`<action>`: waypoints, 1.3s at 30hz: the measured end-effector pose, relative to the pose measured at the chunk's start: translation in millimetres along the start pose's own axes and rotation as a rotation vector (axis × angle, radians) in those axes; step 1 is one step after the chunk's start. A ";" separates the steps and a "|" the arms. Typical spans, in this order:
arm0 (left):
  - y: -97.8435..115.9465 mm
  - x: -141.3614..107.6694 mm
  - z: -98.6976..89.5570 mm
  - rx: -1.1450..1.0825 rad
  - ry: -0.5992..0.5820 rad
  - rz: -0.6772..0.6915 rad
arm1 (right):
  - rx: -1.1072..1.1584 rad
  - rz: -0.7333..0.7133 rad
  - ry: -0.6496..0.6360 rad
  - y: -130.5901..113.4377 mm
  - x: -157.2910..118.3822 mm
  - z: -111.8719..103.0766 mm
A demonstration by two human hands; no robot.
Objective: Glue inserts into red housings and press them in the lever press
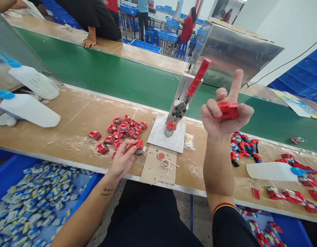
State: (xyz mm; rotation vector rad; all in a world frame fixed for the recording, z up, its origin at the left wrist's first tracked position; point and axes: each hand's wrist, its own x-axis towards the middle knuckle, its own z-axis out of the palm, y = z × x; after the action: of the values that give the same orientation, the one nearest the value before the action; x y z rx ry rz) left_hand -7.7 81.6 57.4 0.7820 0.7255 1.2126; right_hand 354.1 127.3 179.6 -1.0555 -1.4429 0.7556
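My left hand [124, 157] pinches a small red, blue and grey toy part [139, 145] at the right edge of a pile of red parts [124, 128]. Raised at the right, my right hand [226, 111] faces its palm to the camera, with a red plastic piece [228, 110] gripped by curled fingers and thumb; one finger points up. Between the hands stands a toggle press with a red handle [199, 77] on a white base plate [158, 134]. A red piece [171, 126] is at the press head, above a round metal seat.
Two small cups [161, 155] and cotton swabs lie on cardboard [150, 171] before the press. White bottles [29, 109] lie left, another [271, 171] right. Blue bins [90, 187] hold parts below the table. A green belt [109, 79] runs behind; a person's hand [89, 42] rests beyond it.
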 end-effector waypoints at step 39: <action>-47.3 152.3 58.3 0.667 -0.366 0.215 | -1.232 0.595 -0.123 132.2 125.1 -39.7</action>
State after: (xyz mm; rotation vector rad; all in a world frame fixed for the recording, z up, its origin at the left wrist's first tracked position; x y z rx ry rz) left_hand 95.9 214.8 39.1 1.6222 0.7555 0.9687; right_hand 423.0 288.8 117.2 -2.4797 -1.7141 0.2435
